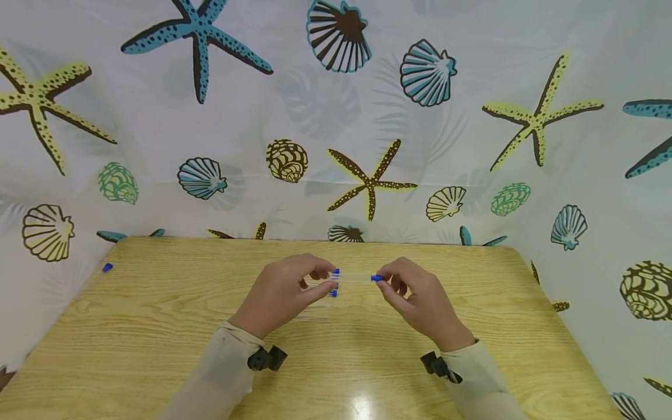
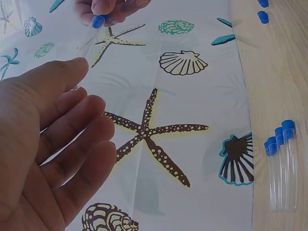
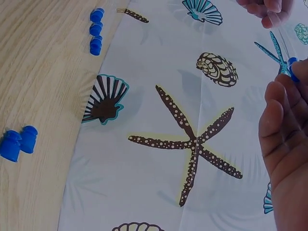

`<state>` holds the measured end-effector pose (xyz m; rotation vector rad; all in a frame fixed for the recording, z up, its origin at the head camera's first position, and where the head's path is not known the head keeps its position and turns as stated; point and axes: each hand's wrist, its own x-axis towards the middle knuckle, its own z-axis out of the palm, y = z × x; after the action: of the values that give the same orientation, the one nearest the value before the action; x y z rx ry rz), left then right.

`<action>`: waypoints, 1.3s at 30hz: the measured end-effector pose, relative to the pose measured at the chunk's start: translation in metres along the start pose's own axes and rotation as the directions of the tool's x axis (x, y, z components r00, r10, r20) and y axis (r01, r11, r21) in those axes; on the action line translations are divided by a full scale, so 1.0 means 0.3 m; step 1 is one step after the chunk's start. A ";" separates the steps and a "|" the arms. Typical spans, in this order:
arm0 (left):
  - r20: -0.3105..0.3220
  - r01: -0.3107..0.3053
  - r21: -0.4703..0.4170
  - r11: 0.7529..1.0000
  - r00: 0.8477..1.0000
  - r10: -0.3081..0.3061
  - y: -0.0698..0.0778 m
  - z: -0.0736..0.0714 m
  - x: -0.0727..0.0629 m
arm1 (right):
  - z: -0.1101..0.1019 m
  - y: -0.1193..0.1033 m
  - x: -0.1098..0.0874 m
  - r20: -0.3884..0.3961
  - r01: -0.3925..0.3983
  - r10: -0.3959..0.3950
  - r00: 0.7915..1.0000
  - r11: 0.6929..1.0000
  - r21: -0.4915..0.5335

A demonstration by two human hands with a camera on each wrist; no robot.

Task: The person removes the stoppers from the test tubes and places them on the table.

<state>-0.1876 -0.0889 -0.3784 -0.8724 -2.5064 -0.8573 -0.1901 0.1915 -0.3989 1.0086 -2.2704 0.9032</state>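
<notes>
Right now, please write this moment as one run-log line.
left hand: holds clear tube; right hand: pinches blue cap at tube's end; capped tubes: on table

Bright, even light over the head view here; there's a hot white glare on the table (image 1: 173, 344), low and near the centre; the clear tube (image 1: 354, 277) is so faint it nearly melts into the wood; over to the wrist views, cooler, paler and softer; the left hand (image 2: 36, 127) and right hand (image 3: 291, 134) both look shaded against the bright patterned cloth (image 2: 178, 106).
</notes>
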 end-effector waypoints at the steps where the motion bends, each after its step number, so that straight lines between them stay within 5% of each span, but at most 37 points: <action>1: -0.003 -0.004 0.009 1.000 1.000 0.004 0.000 0.000 0.000 | 0.001 0.000 0.000 -0.001 0.003 -0.003 1.000 1.000 0.000; 15: -0.053 -0.083 0.026 0.996 0.995 0.085 0.000 0.003 0.001 | 0.009 -0.009 0.008 -0.024 0.009 -0.010 1.000 0.998 -0.054; 26: -0.064 -0.051 0.008 0.999 0.997 0.051 0.001 0.009 0.001 | 0.009 -0.010 0.008 -0.024 0.053 -0.056 0.998 0.993 -0.110; 39: -0.092 -0.119 0.013 0.993 0.989 0.120 -0.002 0.011 -0.002 | 0.010 -0.018 0.012 -0.036 0.072 -0.076 0.996 0.993 -0.089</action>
<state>-0.1879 -0.0874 -0.3816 -0.9481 -2.3508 -0.8284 -0.1886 0.1850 -0.3966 1.0204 -2.2052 0.7785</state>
